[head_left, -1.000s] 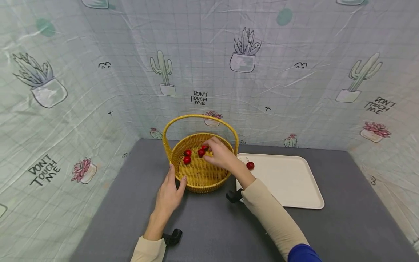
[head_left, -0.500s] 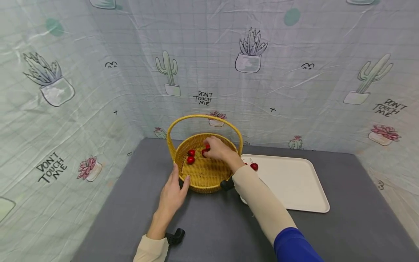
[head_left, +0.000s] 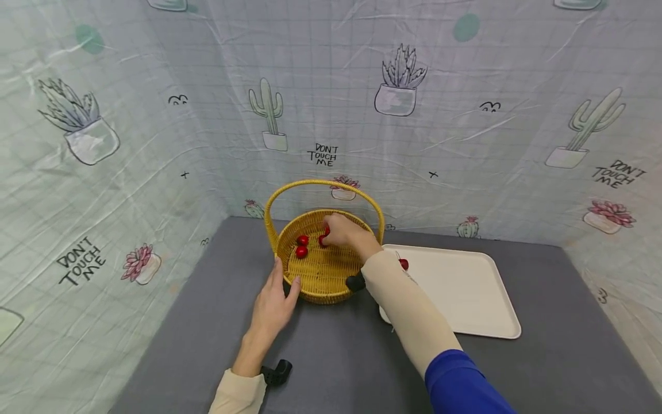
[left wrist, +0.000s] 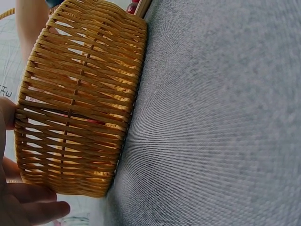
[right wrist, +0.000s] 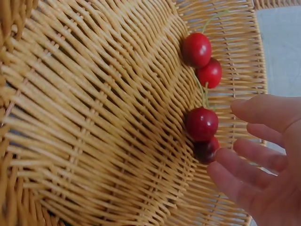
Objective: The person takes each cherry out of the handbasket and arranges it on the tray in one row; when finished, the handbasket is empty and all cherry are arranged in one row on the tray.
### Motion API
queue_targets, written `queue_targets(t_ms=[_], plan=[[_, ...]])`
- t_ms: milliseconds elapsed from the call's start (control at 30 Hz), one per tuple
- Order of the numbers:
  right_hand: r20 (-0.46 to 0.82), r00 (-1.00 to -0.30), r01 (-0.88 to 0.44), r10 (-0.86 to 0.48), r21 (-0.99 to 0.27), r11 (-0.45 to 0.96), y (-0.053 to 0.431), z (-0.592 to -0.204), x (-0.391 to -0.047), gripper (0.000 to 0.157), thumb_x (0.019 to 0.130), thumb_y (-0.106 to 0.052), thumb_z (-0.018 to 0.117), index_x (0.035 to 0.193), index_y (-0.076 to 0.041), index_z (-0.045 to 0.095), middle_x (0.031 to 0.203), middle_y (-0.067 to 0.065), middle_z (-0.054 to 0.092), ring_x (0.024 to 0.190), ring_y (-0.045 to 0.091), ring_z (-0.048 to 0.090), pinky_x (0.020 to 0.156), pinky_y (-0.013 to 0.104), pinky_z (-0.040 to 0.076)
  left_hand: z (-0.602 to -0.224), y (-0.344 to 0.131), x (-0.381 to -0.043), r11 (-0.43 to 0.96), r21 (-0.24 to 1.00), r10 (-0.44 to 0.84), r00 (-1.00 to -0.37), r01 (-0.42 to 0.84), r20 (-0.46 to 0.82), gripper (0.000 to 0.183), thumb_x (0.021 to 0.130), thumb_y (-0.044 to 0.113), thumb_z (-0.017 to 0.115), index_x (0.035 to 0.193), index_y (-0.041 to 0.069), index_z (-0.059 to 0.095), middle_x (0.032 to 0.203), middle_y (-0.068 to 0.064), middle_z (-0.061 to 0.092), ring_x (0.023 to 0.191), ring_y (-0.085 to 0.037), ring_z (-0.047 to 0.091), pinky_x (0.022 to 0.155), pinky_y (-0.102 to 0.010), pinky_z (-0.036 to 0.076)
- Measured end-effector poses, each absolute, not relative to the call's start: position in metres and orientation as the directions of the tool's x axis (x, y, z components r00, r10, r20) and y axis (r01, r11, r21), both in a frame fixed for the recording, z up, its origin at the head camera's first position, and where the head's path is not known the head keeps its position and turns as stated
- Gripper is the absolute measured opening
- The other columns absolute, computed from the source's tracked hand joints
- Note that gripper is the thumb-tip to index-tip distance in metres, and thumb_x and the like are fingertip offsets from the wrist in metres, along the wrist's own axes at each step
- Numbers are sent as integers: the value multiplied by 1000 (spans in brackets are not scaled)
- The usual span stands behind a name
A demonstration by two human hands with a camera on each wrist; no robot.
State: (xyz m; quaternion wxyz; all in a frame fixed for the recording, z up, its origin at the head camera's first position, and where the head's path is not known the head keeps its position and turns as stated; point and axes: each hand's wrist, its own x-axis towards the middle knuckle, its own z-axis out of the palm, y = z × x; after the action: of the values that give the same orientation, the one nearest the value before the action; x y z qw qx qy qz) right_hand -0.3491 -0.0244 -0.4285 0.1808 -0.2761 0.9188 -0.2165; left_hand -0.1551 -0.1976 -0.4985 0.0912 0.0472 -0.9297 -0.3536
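Right hand (head_left: pixel 342 231) beside cherries (right wrist: pixel 202 125), left hand (head_left: pixel 272 303) against basket rim (head_left: pixel 322 296) (bare wicker (head_left: pixel 324 269) between), both grips wide

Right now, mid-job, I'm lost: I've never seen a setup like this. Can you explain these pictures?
There is no machine: a person works with two bare hands. The wide picture comes from a head camera; the other two come from cameras on the wrists. On the grey table stand a yellow basket with a handle and, beside it, a white tray bearing at least one cherry. The left hand touches the basket's side. The right hand is inside, its fingers close to four red cherries. No cherry is plainly gripped.
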Motion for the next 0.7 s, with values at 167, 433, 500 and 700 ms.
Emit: queue_targets(t_ms=[167, 433, 500, 700], plan=[[-245, -774, -414, -584, -504, 758, -31, -436, -348, 53, 97, -17, 66, 146, -3, 50, 146, 15, 54, 130, 29, 56, 104, 44, 49, -497, -197, -155, 751, 659, -158, -978, -32, 133, 78, 104, 49, 46, 162, 9, 13, 164, -16, 28, 141, -41, 44, 109, -57, 42], [-275, -780, -419, -562, -439, 795, -41, -445, -343, 41, 97, -12, 65, 138, -5, 58, 135, 11, 60, 120, 24, 59, 97, 38, 51, -495, -196, -154, 756, 654, -160, -976, -26, 146, 76, 103, 44, 49, 162, 8, 16, 164, -17, 29, 139, -41, 46, 107, -56, 44], [-278, -778, -433, -563, -412, 802, -43, -446, -342, 33, 98, -10, 64, 130, -5, 62, 126, 10, 62, 110, 22, 59, 89, 35, 50, -495, -196, -154, 755, 655, -161, -976, -28, 144, 76, 103, 46, 48, 161, 8, 16, 164, -16, 29, 139, -41, 46, 107, -56, 44], [-277, -778, -444, -564, -391, 806, -44, -446, -339, 16, 98, -6, 61, 114, -6, 66, 108, 9, 64, 87, 19, 51, 74, 32, 39, -496, -196, -153, 751, 660, -168, -974, -26, 152, 76, 103, 47, 47, 161, 8, 18, 164, -15, 29, 139, -41, 47, 106, -56, 45]])
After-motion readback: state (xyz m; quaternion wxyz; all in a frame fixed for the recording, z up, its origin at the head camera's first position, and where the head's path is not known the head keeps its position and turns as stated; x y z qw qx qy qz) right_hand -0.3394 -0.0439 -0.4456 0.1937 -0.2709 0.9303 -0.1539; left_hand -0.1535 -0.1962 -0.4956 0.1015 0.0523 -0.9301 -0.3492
